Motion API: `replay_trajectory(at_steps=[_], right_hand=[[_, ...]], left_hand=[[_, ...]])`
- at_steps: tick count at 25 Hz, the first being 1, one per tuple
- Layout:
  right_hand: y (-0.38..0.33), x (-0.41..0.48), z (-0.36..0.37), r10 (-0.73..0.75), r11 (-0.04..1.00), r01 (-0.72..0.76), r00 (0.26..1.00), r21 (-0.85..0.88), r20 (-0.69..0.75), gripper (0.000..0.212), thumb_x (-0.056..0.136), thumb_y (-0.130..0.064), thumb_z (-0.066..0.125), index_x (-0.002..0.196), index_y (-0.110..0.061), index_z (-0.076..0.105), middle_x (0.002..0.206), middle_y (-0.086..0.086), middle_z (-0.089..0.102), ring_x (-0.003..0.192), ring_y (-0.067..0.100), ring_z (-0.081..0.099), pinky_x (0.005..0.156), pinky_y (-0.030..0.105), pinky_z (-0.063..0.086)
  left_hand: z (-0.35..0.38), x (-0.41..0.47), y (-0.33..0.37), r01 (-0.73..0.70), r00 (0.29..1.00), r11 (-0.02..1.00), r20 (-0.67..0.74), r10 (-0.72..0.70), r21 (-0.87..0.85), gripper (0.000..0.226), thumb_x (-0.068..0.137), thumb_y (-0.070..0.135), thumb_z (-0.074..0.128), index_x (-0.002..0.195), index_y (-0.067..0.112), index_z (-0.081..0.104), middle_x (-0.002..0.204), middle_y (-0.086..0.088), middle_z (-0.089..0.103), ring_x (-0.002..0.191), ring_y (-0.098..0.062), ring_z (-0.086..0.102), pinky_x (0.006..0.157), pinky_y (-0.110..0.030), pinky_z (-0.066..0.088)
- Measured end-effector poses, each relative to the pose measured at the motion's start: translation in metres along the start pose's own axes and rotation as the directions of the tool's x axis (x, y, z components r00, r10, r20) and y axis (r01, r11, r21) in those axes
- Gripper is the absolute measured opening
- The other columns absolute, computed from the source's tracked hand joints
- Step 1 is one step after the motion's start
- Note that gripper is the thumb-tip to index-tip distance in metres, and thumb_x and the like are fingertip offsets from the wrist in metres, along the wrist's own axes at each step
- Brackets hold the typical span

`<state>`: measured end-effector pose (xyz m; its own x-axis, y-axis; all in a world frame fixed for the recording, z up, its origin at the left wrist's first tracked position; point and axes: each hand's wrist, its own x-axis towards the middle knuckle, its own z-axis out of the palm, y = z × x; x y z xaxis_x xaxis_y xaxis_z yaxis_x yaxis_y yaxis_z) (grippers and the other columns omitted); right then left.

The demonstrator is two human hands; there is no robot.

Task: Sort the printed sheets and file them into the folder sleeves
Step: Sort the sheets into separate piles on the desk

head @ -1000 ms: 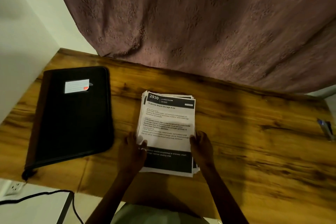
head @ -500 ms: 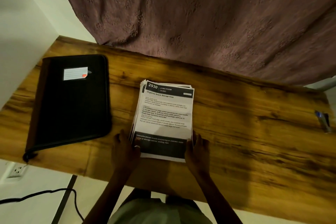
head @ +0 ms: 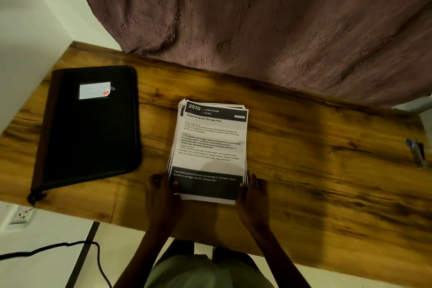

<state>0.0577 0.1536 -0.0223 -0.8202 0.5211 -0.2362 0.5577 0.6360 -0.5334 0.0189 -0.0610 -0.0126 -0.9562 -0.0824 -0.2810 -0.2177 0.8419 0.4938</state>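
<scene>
A stack of printed sheets [head: 210, 142] lies in the middle of the wooden table [head: 315, 170]; its top page reads "2930 Living Room, Organize Snack Storage Area". My left hand [head: 161, 192] holds the stack's near left corner, thumb on the top page and fingers against the side. My right hand [head: 253, 194] holds the near right corner the same way. A closed black zip folder [head: 91, 128] with a white label card [head: 94, 90] lies flat to the left, a hand's width from the stack.
A dark patterned curtain [head: 268, 30] hangs over the table's far edge. Pens [head: 418, 153] lie at the far right edge. A wall socket [head: 21, 216] and a black cable [head: 58, 246] sit below the table's near left edge.
Both hands slid off the top of the stack to its near corners and sides. The sheets now lie more squarely aligned. The folder has not moved.
</scene>
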Motion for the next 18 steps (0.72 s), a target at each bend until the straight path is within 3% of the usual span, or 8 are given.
replay_trajectory(at_steps=[3,8,12,15,18], right_hand=[[0.005,-0.012,0.003,-0.074,0.997,0.074,0.997,-0.027,0.017,0.050,0.098,-0.014,0.053,0.147,-0.013,0.040,0.148,0.012,0.042,0.135,0.026,0.042,0.102,0.032,0.042],[0.003,-0.005,0.010,-0.067,0.997,0.067,0.998,-0.035,0.007,0.046,0.097,-0.014,0.054,0.143,-0.013,0.045,0.143,0.013,0.046,0.132,0.028,0.044,0.103,0.036,0.042],[0.002,0.000,0.016,-0.096,0.994,0.094,0.995,-0.060,-0.036,0.041,0.097,-0.016,0.057,0.137,-0.010,0.053,0.136,0.017,0.053,0.129,0.036,0.048,0.104,0.048,0.044],[0.007,0.005,0.010,-0.093,0.995,0.093,0.996,-0.043,-0.009,0.041,0.099,-0.020,0.052,0.139,-0.015,0.051,0.137,0.013,0.053,0.130,0.032,0.046,0.106,0.049,0.043],[0.007,0.011,0.005,-0.051,0.999,0.051,0.998,0.007,-0.034,0.042,0.100,-0.023,0.050,0.141,-0.017,0.047,0.140,0.010,0.050,0.130,0.027,0.045,0.106,0.043,0.042]], left_hand=[[0.000,0.002,-0.008,-0.003,1.000,1.000,0.022,0.003,0.024,0.046,0.086,0.002,0.071,0.129,-0.005,0.058,0.132,-0.033,0.049,0.113,-0.051,0.055,0.086,-0.057,0.050],[-0.006,0.007,-0.005,0.007,0.999,0.998,0.035,-0.009,0.055,0.039,0.091,0.004,0.064,0.129,-0.003,0.060,0.132,-0.029,0.054,0.114,-0.046,0.056,0.091,-0.052,0.049],[-0.007,0.009,-0.004,-0.004,0.998,0.995,0.064,-0.002,0.098,0.039,0.095,0.015,0.062,0.132,0.003,0.057,0.134,-0.024,0.053,0.113,-0.041,0.059,0.090,-0.048,0.051],[-0.010,0.013,-0.005,0.001,0.998,0.994,0.063,-0.008,0.106,0.038,0.096,0.021,0.061,0.132,0.008,0.057,0.135,-0.020,0.053,0.111,-0.037,0.059,0.087,-0.044,0.051],[-0.012,0.017,-0.002,0.017,1.000,0.999,0.014,-0.017,0.033,0.050,0.090,0.013,0.068,0.137,0.005,0.052,0.136,-0.024,0.050,0.110,-0.041,0.058,0.082,-0.045,0.050]])
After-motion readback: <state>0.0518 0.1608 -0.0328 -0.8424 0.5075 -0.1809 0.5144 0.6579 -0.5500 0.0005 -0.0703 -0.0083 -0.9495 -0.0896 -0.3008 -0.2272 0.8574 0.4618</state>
